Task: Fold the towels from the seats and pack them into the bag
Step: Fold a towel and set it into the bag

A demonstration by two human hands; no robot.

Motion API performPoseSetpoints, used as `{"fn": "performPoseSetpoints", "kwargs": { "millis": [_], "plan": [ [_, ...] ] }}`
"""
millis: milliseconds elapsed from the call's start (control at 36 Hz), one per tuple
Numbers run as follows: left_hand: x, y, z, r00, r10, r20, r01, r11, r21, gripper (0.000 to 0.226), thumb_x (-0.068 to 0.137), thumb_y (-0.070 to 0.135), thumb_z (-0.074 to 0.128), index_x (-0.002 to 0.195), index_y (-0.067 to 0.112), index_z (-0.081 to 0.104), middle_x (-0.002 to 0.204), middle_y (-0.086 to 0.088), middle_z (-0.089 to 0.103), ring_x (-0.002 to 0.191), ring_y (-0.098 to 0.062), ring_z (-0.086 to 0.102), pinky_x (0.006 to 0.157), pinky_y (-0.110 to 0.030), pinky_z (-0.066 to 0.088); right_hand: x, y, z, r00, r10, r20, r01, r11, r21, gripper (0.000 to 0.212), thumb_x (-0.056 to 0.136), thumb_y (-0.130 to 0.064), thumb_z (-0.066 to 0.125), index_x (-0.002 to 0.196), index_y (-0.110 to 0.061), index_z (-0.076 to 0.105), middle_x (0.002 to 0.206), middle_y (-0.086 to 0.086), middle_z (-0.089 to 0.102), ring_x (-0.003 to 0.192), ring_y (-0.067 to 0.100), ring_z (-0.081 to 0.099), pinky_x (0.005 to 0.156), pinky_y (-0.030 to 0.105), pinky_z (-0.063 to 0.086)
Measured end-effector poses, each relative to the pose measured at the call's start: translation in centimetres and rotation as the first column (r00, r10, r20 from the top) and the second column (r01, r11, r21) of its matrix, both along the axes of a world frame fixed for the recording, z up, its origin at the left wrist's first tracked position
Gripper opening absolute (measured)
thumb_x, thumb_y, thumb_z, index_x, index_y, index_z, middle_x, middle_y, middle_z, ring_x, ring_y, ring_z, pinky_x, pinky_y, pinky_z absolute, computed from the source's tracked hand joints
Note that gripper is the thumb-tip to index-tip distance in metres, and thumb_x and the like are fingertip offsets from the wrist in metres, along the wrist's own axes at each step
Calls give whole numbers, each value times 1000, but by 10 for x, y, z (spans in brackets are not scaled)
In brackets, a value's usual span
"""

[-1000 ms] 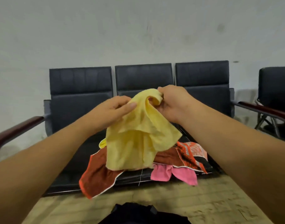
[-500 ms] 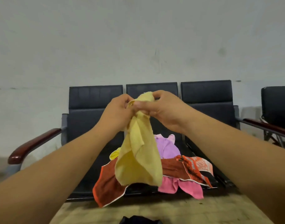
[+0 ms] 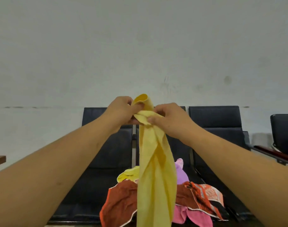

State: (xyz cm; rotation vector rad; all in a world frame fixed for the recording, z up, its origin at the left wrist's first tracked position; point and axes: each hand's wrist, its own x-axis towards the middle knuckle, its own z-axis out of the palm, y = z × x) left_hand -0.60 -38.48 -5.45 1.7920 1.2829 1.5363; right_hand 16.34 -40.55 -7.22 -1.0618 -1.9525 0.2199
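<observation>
Both hands, left hand (image 3: 122, 110) and right hand (image 3: 168, 118), pinch the yellow towel (image 3: 154, 169) up high (all bunched), so next it likely needs spreading flat to fold.

Row of dark padded seats (image 3: 107, 153) against the wall. Middle seat carries a loose heap: rust-brown towel (image 3: 122, 202) over front edge, pink towel (image 3: 194, 217) front right, orange patterned towel (image 3: 207, 195) above it, lilac towel (image 3: 181, 172) behind, small yellow towel (image 3: 128, 175) back left.
</observation>
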Motion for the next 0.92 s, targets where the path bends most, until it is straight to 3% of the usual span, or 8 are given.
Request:
{"fn": "performPoseSetpoints", "kwargs": {
  "millis": [83, 194, 278, 361, 500, 667, 778, 917],
  "plan": [
    [-6, 1, -18, 998, -48, -45, 43, 994, -102, 33, 95, 36, 63, 99, 3, 62, 66, -3, 62, 47, -7, 56, 49, -20, 45, 3, 2, -15, 999, -1, -46, -3, 996, -86, 22, 97, -27, 62, 91, -12, 77, 81, 10, 69, 67, 9, 53, 57, 20, 39],
    [-14, 4, -41, 979, -202, -25, 194, 965, -173, 33, 92, 38, 66, 78, 10, 58, 57, 3, 54, 48, -6, 48, 48, -18, 44, 8, 11, -32, 971, -16, -239, -44, 969, -244, 17, 97, -24, 63, 98, -14, 78, 93, 11, 74, 79, 16, 64, 70, 30, 53],
    [-27, 6, -56, 952, -250, -177, 205, 949, -240, 28, 88, 34, 71, 77, 10, 61, 61, 5, 61, 55, -4, 58, 52, -17, 47, 19, 25, -41, 939, -103, -329, -4, 951, -308, 20, 98, -25, 62, 111, -16, 75, 104, 4, 72, 99, 21, 66, 87, 39, 57],
    [-48, 14, -72, 881, -136, -452, 17, 966, -257, 29, 88, 39, 70, 79, 12, 64, 64, 6, 59, 59, -4, 56, 57, -19, 46, 42, 41, -52, 906, -225, -358, 100, 936, -337, 24, 100, -24, 58, 116, -12, 72, 107, 7, 69, 106, 29, 64, 94, 48, 55],
    [-78, 27, -96, 811, 21, -585, -168, 966, -198, 24, 94, 40, 62, 84, 18, 61, 83, 2, 62, 77, -13, 57, 73, -29, 47, 71, 54, -71, 917, -343, -202, 275, 913, -301, 28, 98, -21, 58, 102, 3, 72, 107, 31, 65, 78, 25, 55, 77, 46, 55],
    [-80, 39, -110, 647, 121, -753, -257, 964, -66, 5, 95, 30, 64, 90, 31, 62, 90, 12, 61, 83, -3, 56, 70, -23, 42, 80, 68, -93, 908, -395, -142, 347, 897, -275, 22, 97, -18, 58, 95, -4, 75, 91, 16, 70, 84, 28, 65, 68, 35, 53],
    [-91, 46, -117, 706, 143, -693, -305, 945, -116, 5, 94, 25, 65, 92, 24, 69, 86, 5, 69, 74, -7, 67, 70, -23, 55, 93, 77, -103, 898, -407, -166, 343, 885, -314, 19, 93, -10, 57, 94, -15, 76, 90, 2, 70, 84, 20, 64, 63, 29, 50],
    [-89, 47, -123, 819, 154, -553, -284, 946, -158, 7, 96, 20, 62, 91, 20, 68, 81, -2, 70, 68, -9, 69, 57, -15, 51, 103, 80, -111, 868, -456, -196, 374, 861, -345, 7, 95, -13, 63, 89, -16, 66, 92, 4, 65, 80, 15, 58, 63, 26, 46]
  ]
}}
